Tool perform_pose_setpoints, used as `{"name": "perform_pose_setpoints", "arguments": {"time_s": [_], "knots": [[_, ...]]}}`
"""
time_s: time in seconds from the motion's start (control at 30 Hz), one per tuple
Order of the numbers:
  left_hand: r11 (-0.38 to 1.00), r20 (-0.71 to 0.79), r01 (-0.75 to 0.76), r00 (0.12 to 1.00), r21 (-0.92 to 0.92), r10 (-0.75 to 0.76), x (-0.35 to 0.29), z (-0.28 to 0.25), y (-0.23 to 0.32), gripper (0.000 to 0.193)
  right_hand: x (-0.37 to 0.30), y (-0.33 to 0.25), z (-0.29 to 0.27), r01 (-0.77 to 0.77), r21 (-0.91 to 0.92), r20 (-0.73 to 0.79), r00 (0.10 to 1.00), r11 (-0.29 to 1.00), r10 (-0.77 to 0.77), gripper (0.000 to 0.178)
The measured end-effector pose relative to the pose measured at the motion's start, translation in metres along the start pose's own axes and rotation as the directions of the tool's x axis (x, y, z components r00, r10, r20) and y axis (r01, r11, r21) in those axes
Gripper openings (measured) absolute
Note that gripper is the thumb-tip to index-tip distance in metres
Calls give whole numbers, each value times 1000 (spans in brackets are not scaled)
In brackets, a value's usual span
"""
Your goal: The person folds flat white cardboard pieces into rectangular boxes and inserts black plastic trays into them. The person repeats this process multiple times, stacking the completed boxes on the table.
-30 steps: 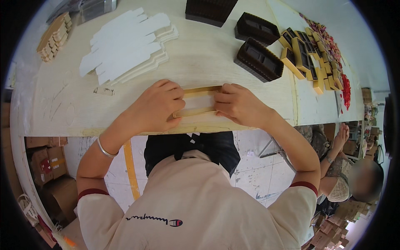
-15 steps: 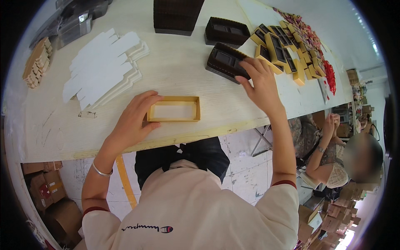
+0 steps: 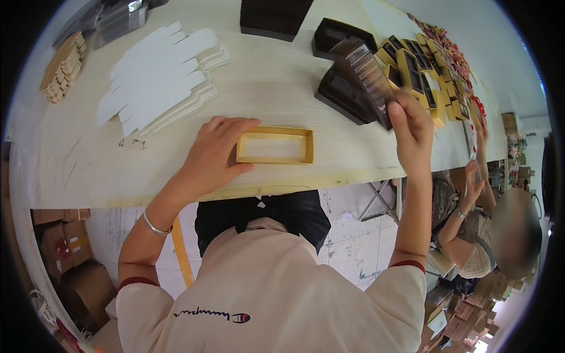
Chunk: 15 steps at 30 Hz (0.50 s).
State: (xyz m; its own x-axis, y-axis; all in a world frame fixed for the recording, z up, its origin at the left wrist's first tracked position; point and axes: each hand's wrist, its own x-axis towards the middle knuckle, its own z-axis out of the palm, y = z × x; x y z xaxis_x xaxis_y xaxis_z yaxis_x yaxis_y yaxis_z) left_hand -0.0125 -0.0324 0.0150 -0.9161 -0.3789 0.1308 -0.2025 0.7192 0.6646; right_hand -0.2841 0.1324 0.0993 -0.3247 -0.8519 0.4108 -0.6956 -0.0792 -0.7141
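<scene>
An open gold box (image 3: 275, 160) with a pale inside sits near the table's front edge. My left hand (image 3: 216, 147) grips its left end, fingers on the far side and thumb on the near side. Raised in my right hand (image 3: 412, 126) is a thin dark brown plastic tray (image 3: 366, 73), pinched at its near end, tilted and smeared by motion. Behind it stand a stack of dark plastic trays (image 3: 341, 94) and a second such stack (image 3: 332, 36). A taller dark stack (image 3: 273, 20) is at the far edge.
Flat white box blanks (image 3: 156, 76) lie in a pile at left, beside stacked pale wooden-looking pieces (image 3: 62, 67). Gold boxes with dark trays (image 3: 415, 70) crowd the right. A co-worker's arm (image 3: 456, 226) is at far right, and cartons (image 3: 67, 253) stand below the table.
My right hand has lifted a single tray off the near stack and moved right with it. My left hand still holds the gold box. The view has shifted slightly.
</scene>
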Motion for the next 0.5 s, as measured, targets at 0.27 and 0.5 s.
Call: {"name": "perform_pose_setpoints", "arguments": {"time_s": [0.27,0.5], "knots": [[985,87,40,996,-170,-25,6,3,5,78,-23,11,56,-753,234,671,583,615,458,27],[992,174,19,985,-122,3,8,0,7,69,-23,3,82,-537,145,417,795,831,441,33]]}}
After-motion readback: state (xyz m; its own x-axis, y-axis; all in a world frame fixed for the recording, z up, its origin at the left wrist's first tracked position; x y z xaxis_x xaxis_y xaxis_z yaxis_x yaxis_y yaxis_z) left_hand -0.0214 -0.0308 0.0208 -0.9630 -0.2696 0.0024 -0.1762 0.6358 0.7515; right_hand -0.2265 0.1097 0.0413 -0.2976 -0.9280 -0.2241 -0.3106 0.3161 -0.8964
